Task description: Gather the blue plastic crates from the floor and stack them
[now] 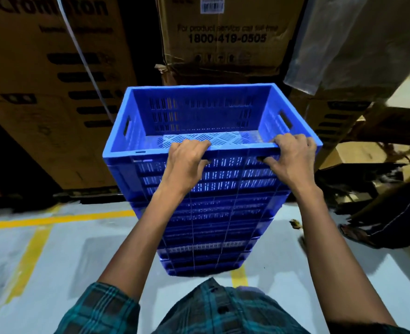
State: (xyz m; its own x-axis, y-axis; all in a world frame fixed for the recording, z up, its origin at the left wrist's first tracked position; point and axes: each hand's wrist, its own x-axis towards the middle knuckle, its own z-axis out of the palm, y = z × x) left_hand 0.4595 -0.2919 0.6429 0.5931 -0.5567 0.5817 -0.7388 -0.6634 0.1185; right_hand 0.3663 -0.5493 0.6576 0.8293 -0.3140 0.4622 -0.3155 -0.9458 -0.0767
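Note:
A tall stack of blue plastic crates (206, 227) stands on the grey floor right in front of me. The top crate (199, 109) is empty, with slotted walls and handle holes on both short sides. My left hand (187, 160) grips the near rim of the top crate, fingers curled over the edge and thumb in a slot below. My right hand (293, 157) holds the same rim further right, in the same way. The stack's lower crates sit nested closely under one another.
Large cardboard boxes (49, 92) rise behind and left of the stack, another box (225, 37) straight behind it. Loose cardboard and plastic sheeting (344, 44) lie to the right. Another person's leg and sandal (358, 235) stand at the right. Yellow floor lines (54, 219) run at the left.

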